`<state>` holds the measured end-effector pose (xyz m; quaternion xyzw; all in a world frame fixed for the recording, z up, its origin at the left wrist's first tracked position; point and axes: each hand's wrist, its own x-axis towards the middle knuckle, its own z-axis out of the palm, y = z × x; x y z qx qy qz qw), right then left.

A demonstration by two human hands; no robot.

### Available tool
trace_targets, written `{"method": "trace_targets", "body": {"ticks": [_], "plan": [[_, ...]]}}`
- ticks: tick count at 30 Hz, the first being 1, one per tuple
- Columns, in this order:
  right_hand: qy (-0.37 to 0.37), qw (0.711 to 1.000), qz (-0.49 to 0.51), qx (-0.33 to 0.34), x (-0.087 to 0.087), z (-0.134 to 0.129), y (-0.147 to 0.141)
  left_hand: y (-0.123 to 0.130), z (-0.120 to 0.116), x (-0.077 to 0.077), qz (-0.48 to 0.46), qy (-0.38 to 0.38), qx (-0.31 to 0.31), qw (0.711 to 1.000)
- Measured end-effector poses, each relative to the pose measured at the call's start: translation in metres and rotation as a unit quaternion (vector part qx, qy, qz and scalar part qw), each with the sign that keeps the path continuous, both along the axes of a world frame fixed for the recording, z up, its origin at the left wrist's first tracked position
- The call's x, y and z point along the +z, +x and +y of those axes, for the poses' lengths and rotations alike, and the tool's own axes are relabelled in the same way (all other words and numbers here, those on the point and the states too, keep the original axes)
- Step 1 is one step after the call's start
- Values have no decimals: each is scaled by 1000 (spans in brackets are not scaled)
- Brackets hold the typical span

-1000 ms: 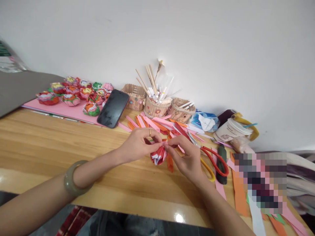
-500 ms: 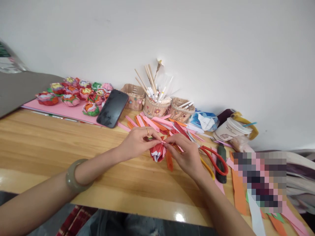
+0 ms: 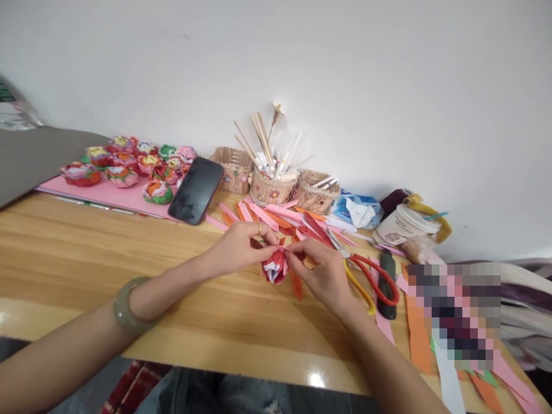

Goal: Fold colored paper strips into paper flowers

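Between my two hands is a small folded paper flower (image 3: 275, 270), red and pink outside with white points showing at its lower end. My left hand (image 3: 248, 244) pinches its top edge between thumb and index finger. From the other side, my right hand (image 3: 321, 270) pinches the same upper part, its fingertips close to the left ones. Just what the fingertips press is partly hidden. Scissors (image 3: 373, 279) with red and yellow handles lie on the table beside my right hand. Folded paper strips (image 3: 269, 215) in pink, orange and red are heaped behind the hands.
Several finished paper flowers (image 3: 123, 176) rest on pink sheets (image 3: 107, 192) at the left, near a black phone (image 3: 196, 190). Small baskets (image 3: 275, 190) line the wall. A tissue pack (image 3: 356, 210), a paper cup (image 3: 405, 225), a dark green tool (image 3: 388, 287) and orange paper (image 3: 418, 333) are at the right.
My right hand has shifted slightly left, and more of the scissors shows behind it. Both hands keep pinching the paper flower. The whole view has moved very slightly.
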<state>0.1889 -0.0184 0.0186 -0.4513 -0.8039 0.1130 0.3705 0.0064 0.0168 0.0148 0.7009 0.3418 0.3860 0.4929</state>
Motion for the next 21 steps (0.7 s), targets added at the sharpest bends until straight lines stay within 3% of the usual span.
{"method": "trace_targets", "body": {"ticks": [4, 12, 14, 18, 21], "plan": [[-16, 999, -23, 24, 2, 1, 1, 0, -2, -3, 19, 86, 23, 996], [110, 984, -137, -10, -5, 0, 3, -1, -4, -1, 37, 216, 19, 975], [146, 975, -168, -16, -5, -1, 4, -1, -3, -1, 20, 168, 3, 986], [228, 956, -183, -18, -4, -2, 9, 1, 1, -3, -25, -11, -8, 1000], [235, 958, -167, -2, -3, -4, 11, 3, 0, -3, -16, -88, -52, 995]]}}
